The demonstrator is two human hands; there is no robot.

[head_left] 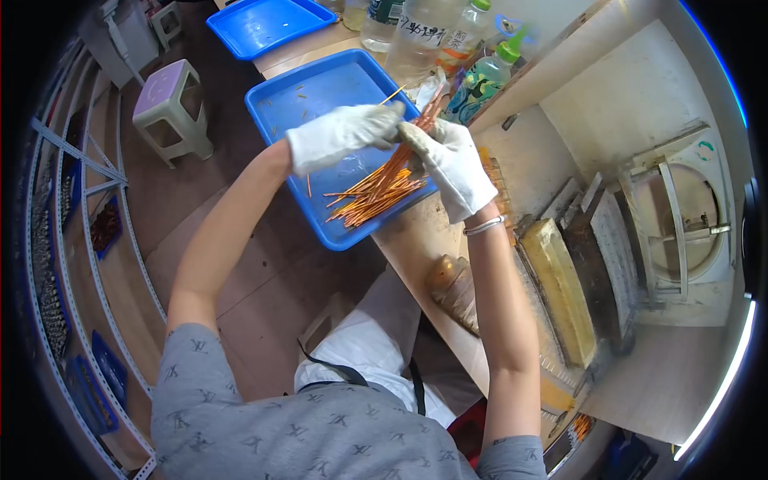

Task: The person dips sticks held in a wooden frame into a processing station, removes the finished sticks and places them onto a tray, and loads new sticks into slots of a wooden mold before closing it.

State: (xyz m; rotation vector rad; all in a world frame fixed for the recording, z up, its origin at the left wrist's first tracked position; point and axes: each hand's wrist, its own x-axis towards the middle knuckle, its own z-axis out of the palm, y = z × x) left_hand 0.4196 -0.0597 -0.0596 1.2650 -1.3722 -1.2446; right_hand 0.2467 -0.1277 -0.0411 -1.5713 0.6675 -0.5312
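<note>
Rods (394,168), clasped in a bunch by my right hand (453,165) over the tray (320,92), seem light, stiff and slippery, best gripped mid-length; whether my left hand (344,133) grasps any I cannot tell.

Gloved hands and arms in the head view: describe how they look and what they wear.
The left hand and right hand wear white gloves with greyish smudges on the fingers. A silver-coloured band circles the right wrist. Short grey sleeves carry a dark, repeating monogram-like print.
</note>
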